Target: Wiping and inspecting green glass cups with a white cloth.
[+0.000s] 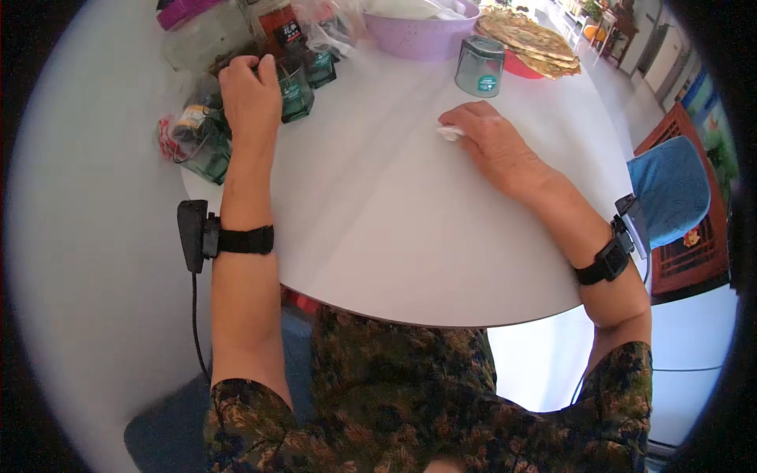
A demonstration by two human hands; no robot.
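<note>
My right hand point(488, 139) rests over the white table with a crumpled white tissue point(450, 133) pinched in its fingers. Just beyond it, a clear glass tumbler point(479, 68) bearing a teal sticker stands upside down. On the left, my left hand point(251, 88) reaches in among several things, its fingers curled; whether they grip anything is hidden. Right beside it is a green-tinted square glass point(294, 94), with another square glass point(322, 68) behind. Nearer the table's left edge are a green-tinted glass point(207, 156) and a dark bottle point(195, 121) with a yellowish label.
A lilac plastic basin point(420, 35) stands at the back, next to flatbreads point(526, 41) stacked on a red basket point(523, 64). Behind my left hand are a pink-lidded clear container point(207, 38) and a jar of red contents point(278, 26). A wooden chair with a blue cover point(674, 189) is at right.
</note>
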